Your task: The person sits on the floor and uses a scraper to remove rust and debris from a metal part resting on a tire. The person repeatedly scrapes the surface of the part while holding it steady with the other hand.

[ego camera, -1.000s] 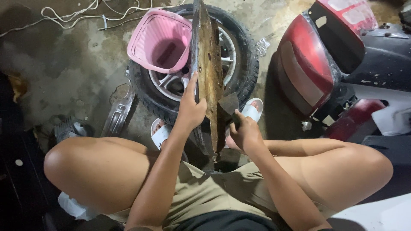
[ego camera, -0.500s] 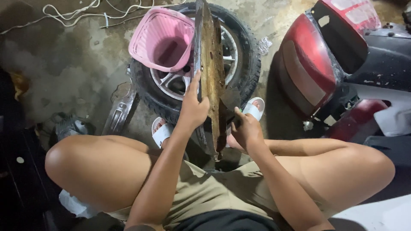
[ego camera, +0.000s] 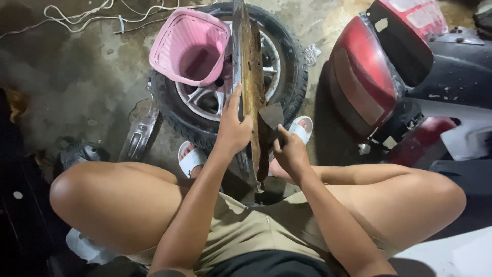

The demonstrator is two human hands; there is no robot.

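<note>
Head view: left hand (ego camera: 233, 131) fingers clamped on edge of rusty brown panel (ego camera: 251, 87) standing upright between knees, leaning over car wheel (ego camera: 277, 66); right hand (ego camera: 289, 151) fingers closed around scraper (ego camera: 271, 117), blade touching panel face; pink basket (ego camera: 189, 46) on wheel.

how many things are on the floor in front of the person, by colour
pink: 1, the basket
black: 1, the tyre
white: 3, two sandals and the cord
brown: 1, the rusty panel in the left hand
grey: 1, the scraper in the right hand
total: 7
</note>
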